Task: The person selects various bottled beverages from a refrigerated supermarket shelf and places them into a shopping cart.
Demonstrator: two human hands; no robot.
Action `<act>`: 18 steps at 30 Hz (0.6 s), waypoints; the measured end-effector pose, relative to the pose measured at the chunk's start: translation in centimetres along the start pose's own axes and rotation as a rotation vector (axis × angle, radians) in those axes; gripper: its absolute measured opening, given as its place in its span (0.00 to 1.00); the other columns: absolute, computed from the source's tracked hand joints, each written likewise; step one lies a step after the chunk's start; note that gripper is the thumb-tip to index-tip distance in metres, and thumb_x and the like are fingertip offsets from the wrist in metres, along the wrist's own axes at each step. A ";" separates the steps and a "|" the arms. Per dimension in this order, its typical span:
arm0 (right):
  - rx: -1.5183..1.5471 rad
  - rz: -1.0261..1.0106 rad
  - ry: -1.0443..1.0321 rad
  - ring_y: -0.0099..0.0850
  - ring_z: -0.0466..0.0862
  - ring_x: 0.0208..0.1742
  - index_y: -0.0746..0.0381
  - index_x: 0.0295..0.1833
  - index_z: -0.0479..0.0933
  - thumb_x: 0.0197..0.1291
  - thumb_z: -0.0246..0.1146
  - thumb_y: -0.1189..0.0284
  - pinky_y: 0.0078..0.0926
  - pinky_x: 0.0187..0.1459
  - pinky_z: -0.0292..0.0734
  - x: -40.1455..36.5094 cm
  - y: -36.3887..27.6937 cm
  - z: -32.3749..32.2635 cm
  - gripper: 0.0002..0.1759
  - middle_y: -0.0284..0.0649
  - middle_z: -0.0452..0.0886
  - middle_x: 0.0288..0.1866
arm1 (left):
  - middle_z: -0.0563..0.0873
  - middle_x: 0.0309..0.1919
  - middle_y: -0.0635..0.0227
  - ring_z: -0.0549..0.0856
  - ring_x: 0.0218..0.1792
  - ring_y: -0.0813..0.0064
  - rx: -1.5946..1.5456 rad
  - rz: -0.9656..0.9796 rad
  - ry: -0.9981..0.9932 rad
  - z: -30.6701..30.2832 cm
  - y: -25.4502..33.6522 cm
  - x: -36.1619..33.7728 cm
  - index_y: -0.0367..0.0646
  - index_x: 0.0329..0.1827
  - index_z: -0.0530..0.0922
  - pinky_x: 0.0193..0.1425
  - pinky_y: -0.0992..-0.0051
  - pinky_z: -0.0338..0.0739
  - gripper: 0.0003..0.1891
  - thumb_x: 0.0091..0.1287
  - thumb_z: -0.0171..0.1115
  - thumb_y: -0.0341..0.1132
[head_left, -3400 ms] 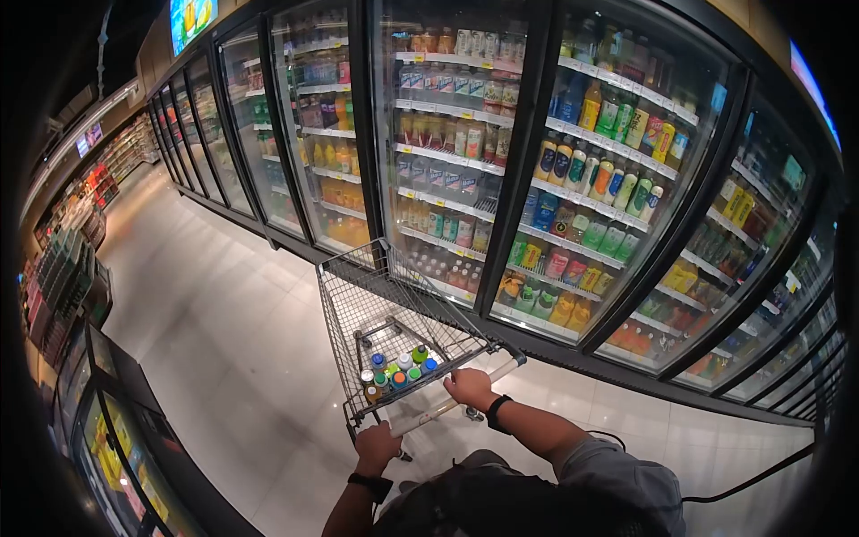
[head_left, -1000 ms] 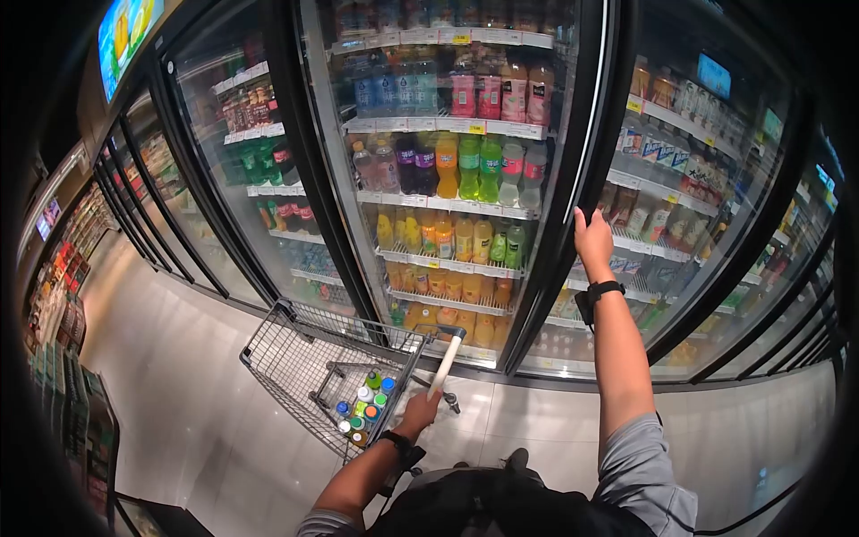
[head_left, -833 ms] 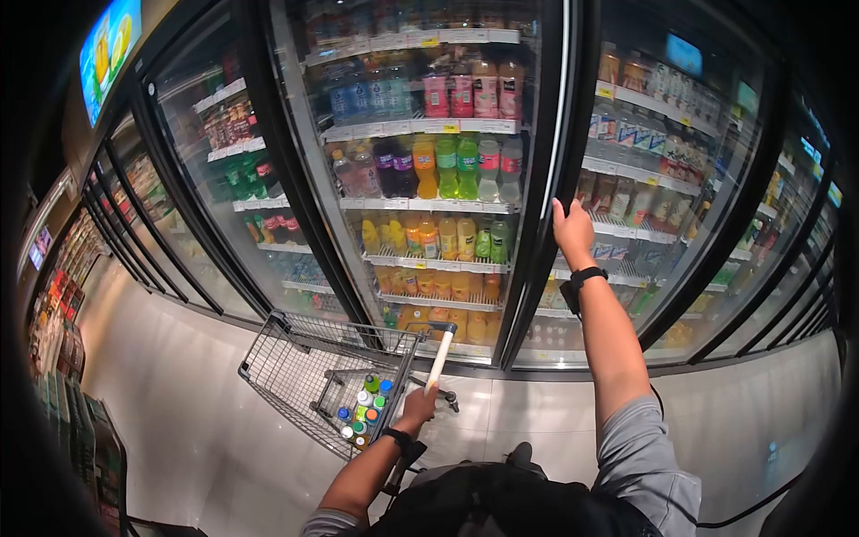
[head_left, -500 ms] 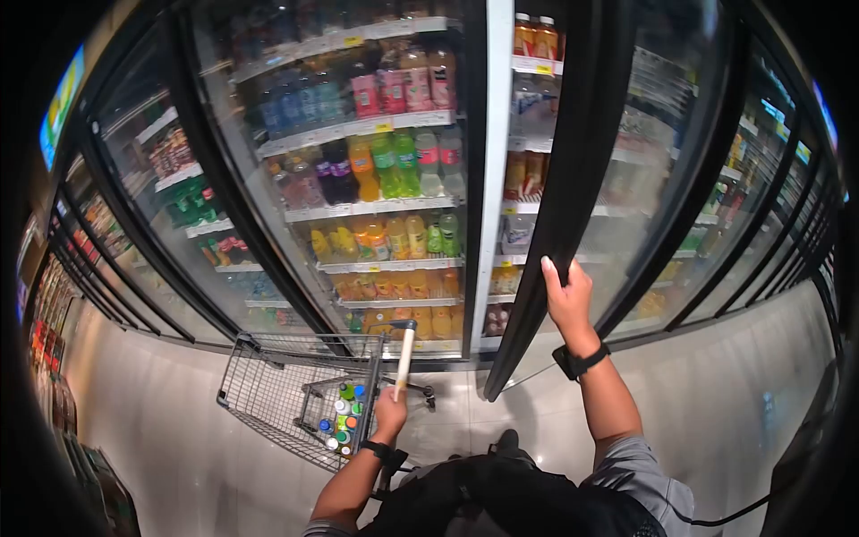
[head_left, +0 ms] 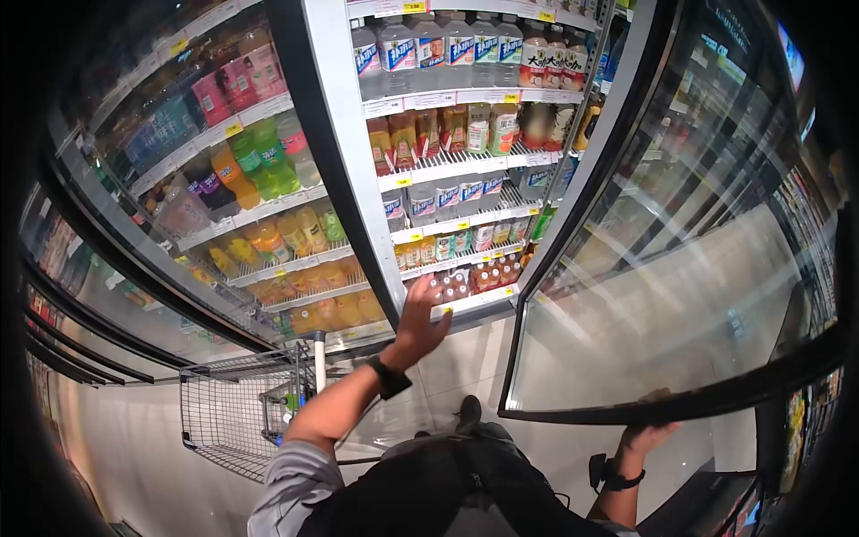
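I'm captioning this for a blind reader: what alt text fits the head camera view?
A person's left hand reaches, spread open, toward drink bottles in an open cooler, while the right hand holds the glass door open. A wire shopping cart stands at left.

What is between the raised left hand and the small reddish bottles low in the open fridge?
Nothing: in the head view the open left hand hangs before the small reddish bottles, only air between.
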State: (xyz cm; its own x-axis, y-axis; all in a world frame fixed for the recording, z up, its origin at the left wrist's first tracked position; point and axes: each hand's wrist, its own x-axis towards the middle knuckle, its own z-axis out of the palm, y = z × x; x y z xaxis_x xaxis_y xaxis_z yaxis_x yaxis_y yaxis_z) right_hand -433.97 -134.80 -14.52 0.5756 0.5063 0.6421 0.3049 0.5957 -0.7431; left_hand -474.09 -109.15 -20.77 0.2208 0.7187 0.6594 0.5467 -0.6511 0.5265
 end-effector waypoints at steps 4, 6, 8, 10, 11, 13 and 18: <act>0.035 0.069 0.097 0.36 0.79 0.63 0.63 0.67 0.73 0.80 0.45 0.53 0.37 0.70 0.71 0.3 6.7 -13.3 0.27 0.45 0.81 0.61 | 0.65 0.73 0.41 0.63 0.75 0.39 0.176 -0.001 0.003 2.7 -4.1 12.5 0.31 0.62 0.74 0.79 0.48 0.59 0.28 0.60 0.70 0.35; 0.638 0.097 -0.306 0.41 0.75 0.71 0.64 0.72 0.70 0.79 0.47 0.57 0.42 0.76 0.65 4.9 3.1 -9.2 0.27 0.43 0.75 0.72 | 0.63 0.74 0.40 0.60 0.77 0.39 0.415 0.014 0.051 3.7 -6.1 18.5 0.29 0.63 0.73 0.82 0.47 0.52 0.29 0.60 0.69 0.35; 0.256 0.244 0.692 0.27 0.73 0.40 0.61 0.43 0.74 0.76 0.49 0.52 0.27 0.46 0.71 6.5 -0.4 -1.8 0.23 0.35 0.72 0.37 | 0.62 0.75 0.39 0.58 0.78 0.39 0.523 -0.013 0.131 3.9 -7.5 24.3 0.29 0.66 0.71 0.83 0.48 0.48 0.32 0.60 0.68 0.36; 0.232 0.110 0.167 0.32 0.74 0.42 0.66 0.50 0.75 0.75 0.48 0.57 0.30 0.44 0.70 6.3 1.5 -6.9 0.22 0.39 0.73 0.39 | 0.62 0.74 0.39 0.57 0.78 0.39 0.651 -0.024 0.207 3.9 -8.4 28.6 0.28 0.68 0.69 0.84 0.48 0.47 0.34 0.60 0.68 0.36; 0.405 0.127 0.171 0.32 0.72 0.40 0.65 0.47 0.73 0.74 0.48 0.56 0.30 0.43 0.68 5.7 3.3 -11.1 0.21 0.38 0.71 0.37 | 0.62 0.75 0.38 0.57 0.78 0.39 0.679 -0.015 0.242 4.0 -9.3 30.3 0.28 0.70 0.68 0.84 0.47 0.45 0.36 0.59 0.68 0.36; -0.005 0.123 0.222 0.31 0.68 0.37 0.63 0.41 0.69 0.72 0.50 0.54 0.30 0.39 0.65 6.7 3.0 -10.2 0.21 0.37 0.66 0.33 | 0.72 0.63 0.42 0.68 0.68 0.42 0.745 -0.046 0.263 3.9 -10.4 33.4 0.29 0.63 0.71 0.78 0.48 0.55 0.31 0.58 0.69 0.36; 0.004 0.079 0.049 0.34 0.69 0.25 0.62 0.36 0.69 0.64 0.60 0.58 0.31 0.29 0.66 9.9 0.9 -7.7 0.18 0.39 0.68 0.25 | 0.88 0.37 0.47 0.87 0.46 0.48 0.803 -0.402 -0.067 3.1 -12.5 38.7 0.35 0.38 0.87 0.55 0.51 0.77 0.16 0.65 0.61 0.41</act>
State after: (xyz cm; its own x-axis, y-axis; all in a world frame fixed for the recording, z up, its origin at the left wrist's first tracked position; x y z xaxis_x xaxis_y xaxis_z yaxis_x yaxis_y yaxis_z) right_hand -422.17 -134.04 -10.33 0.6343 0.5205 0.5715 0.2543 0.5577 -0.7901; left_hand -469.92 -72.40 -3.46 -0.0756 0.8846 0.4603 0.9871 0.0010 0.1602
